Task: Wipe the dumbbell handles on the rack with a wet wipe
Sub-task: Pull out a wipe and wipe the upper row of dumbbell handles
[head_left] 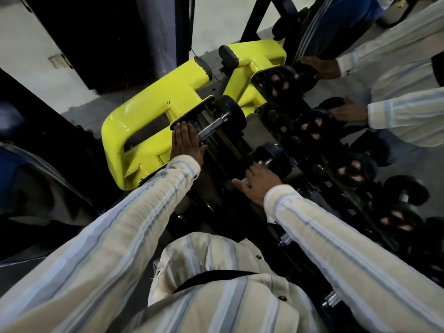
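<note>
My left hand [186,143] lies flat, fingers straight and together, against the near end of a dumbbell [223,118] on the yellow rack [134,121]; it grips nothing, and its fingertips reach the rack's black-edged plate. The chrome handle [211,128] of that dumbbell runs bare from my thumb up to the far black head, so its whole length is exposed. My right hand [258,182] is curled over the handle of a second dumbbell [274,159] lower on the rack, thumb spread to the left; a scrap of white, probably the wipe [245,181], shows at the base of the thumb, though I cannot tell how firmly it is held. Between my two hands lies a dark gap of open rack. To the right, a mirror [360,131] repeats the dumbbell ends and my sleeves, closing off that side. Grey floor [216,27] lies open beyond the rack's upper edge. My striped shirt [216,296] fills the lower edge.
</note>
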Tool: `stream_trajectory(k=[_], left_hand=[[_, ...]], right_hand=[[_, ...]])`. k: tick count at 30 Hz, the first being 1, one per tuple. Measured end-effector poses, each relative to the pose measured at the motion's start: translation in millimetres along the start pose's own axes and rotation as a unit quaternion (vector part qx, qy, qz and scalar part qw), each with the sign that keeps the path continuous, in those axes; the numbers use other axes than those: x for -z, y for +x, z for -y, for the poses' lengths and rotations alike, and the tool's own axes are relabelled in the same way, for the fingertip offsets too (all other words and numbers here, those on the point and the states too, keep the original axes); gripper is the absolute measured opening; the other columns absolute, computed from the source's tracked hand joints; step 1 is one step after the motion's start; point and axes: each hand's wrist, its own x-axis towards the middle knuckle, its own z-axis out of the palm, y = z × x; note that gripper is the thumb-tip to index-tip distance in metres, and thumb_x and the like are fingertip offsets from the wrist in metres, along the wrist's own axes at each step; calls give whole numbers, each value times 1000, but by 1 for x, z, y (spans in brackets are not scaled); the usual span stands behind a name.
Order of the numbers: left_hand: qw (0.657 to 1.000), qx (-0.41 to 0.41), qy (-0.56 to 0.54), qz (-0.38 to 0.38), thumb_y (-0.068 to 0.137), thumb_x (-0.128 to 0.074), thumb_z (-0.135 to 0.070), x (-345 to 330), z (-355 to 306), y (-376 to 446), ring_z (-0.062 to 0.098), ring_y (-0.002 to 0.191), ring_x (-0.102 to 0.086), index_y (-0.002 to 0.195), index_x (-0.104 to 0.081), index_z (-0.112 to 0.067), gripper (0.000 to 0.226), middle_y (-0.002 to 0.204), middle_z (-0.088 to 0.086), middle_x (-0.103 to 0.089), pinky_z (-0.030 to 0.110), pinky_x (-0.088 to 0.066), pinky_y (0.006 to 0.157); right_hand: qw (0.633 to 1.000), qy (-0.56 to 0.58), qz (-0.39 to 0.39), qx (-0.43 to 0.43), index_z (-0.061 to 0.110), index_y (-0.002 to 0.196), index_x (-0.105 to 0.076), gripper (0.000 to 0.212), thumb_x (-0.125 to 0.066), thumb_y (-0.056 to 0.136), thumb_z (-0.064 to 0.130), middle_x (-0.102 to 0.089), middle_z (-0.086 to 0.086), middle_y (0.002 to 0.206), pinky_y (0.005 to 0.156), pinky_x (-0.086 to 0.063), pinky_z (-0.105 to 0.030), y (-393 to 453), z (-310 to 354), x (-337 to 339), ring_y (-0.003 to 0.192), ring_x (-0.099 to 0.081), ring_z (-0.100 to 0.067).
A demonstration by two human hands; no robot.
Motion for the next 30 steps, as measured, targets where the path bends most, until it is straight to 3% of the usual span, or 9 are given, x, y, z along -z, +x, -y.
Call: stream_trajectory(k=[3, 6, 10, 14, 16, 19, 22, 27, 30], left_hand=[[1000, -4, 5, -11, 94, -63, -42, 0, 1, 0, 51, 150, -20, 155, -24, 8, 88, 159, 32, -27, 60, -17, 123], [1000, -5, 6, -5, 96, -62, -40, 1, -1, -1, 50, 151, -17, 156, -23, 7, 86, 160, 31, -24, 58, -14, 124], [1000, -2, 3, -3, 95, -65, -40, 3, -2, -2, 51, 150, -20, 155, -25, 7, 86, 159, 32, -27, 59, -15, 124], [1000, -3, 13, -13, 94, -58, -44, 3, -2, -2, 54, 146, -28, 152, -32, 9, 83, 155, 34, -34, 62, -20, 122], [1000, -1, 19, -9, 93, -51, -47, 5, -3, -3, 55, 145, -28, 151, -33, 11, 83, 154, 35, -34, 62, -20, 122], [1000, -4, 13, -2, 96, -59, -43, 7, -5, -2, 55, 146, -26, 148, -36, 13, 80, 155, 36, -32, 63, -20, 122], [999, 6, 21, 24, 98, -60, -42, 9, -4, 1, 49, 152, -15, 152, -29, 9, 80, 161, 31, -21, 57, -10, 125], [999, 2, 17, 30, 99, -61, -40, 9, -3, 2, 50, 151, -14, 153, -27, 9, 80, 162, 32, -20, 58, -8, 125], [1000, -1, 9, 28, 99, -60, -38, 11, -5, 1, 51, 152, -12, 153, -25, 10, 81, 162, 33, -17, 57, -6, 126]], right_hand=[[994, 54, -6, 94, 16, 122, -63, 81, -16, 95, 75, -61, -6, 122, 106, -38, -38, -10, 12, -10, 122, -51, -28], [997, 20, -33, 67, 13, 131, -59, 84, -14, 95, 73, -59, -8, 134, 113, -31, -35, -14, 2, -9, 132, -46, -27], [990, 115, -23, -75, 5, 155, -30, 102, -1, 90, 77, -23, -11, 165, 127, -7, -35, -20, 4, -19, 156, -9, -21], [974, 223, -1, -40, 7, 160, -10, 104, 0, 87, 79, 3, -7, 169, 126, 6, -31, -38, 35, -37, 154, 14, -15], [966, 249, -18, -64, 5, 160, -4, 106, 0, 86, 81, 9, -9, 168, 127, 2, -36, -41, 39, -42, 153, 18, -17], [948, 278, -42, -147, 1, 159, 2, 101, -12, 91, 75, 14, -13, 167, 127, 3, -38, -31, 35, -38, 153, 21, -20], [921, 320, -45, -218, -1, 158, 2, 98, -21, 95, 72, 14, -16, 166, 126, 8, -37, -16, 35, -23, 153, 19, -24], [872, 429, -8, -237, -3, 156, 6, 96, -25, 99, 68, 20, -17, 164, 124, 12, -38, -16, 68, -14, 152, 24, -26], [853, 435, -45, -284, -6, 157, 1, 97, -25, 99, 68, 13, -21, 166, 126, 8, -41, 0, 59, -9, 153, 18, -30]])
